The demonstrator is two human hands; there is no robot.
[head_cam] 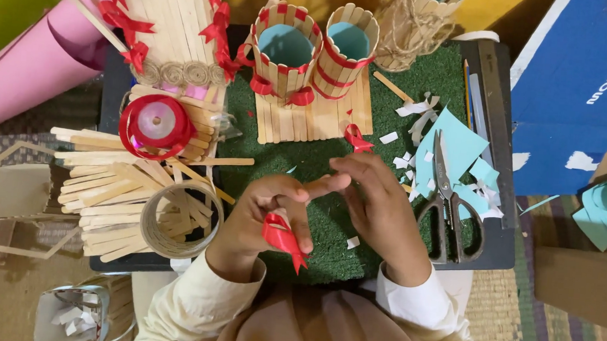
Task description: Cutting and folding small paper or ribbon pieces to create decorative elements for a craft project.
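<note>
My left hand (264, 218) pinches a small red ribbon loop (283, 239) between thumb and fingers, low over the green mat (297, 159). My right hand (376, 204) hovers beside it, its fingers curled and touching the left fingertips; I cannot tell if it holds anything. A second red ribbon bow (356, 138) lies on the mat just beyond the right hand. Two stick-built cups (315, 50) with red ribbon bands stand on a wooden stick base at the far side.
Scissors (447, 202) lie right of my hands among blue and white paper scraps. A red ribbon spool (156, 124), a pile of wooden sticks (117, 193) and a cardboard ring (180, 219) sit at left. A blue box (580, 90) stands at right.
</note>
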